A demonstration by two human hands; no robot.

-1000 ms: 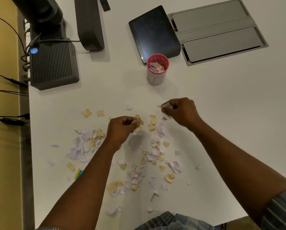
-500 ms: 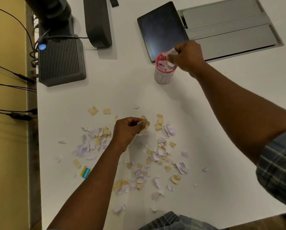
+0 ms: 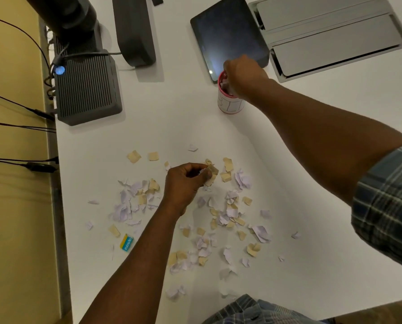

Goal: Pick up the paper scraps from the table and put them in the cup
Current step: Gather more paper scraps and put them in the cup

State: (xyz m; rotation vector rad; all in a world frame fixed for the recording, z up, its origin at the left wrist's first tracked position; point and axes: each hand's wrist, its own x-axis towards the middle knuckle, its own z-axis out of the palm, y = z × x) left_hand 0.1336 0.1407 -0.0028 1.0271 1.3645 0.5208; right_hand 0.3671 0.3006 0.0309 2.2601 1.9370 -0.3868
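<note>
Several tan and pale lilac paper scraps (image 3: 229, 213) lie scattered over the near middle of the white table (image 3: 288, 265). My left hand (image 3: 186, 183) hovers among them and pinches a small bunch of tan scraps (image 3: 211, 172) between thumb and fingertips. A white cup with a red rim (image 3: 229, 104) stands farther back, with scraps inside. My right hand (image 3: 244, 76) is over the cup's mouth, fingers pointing down into it and hiding most of the opening. Whether it still holds any paper is hidden.
A dark tablet (image 3: 228, 36) lies just behind the cup, next to a grey flap panel (image 3: 330, 36) set in the table. A dark ribbed box (image 3: 88, 87) with cables and a monitor foot (image 3: 134, 31) sit at the back left. A small yellow-blue eraser (image 3: 126, 243) lies near the left scraps.
My right hand carried its scraps from the pile up to the cup and has now sunk lower over the cup's mouth. My left hand has stayed in place, pinching its scraps.
</note>
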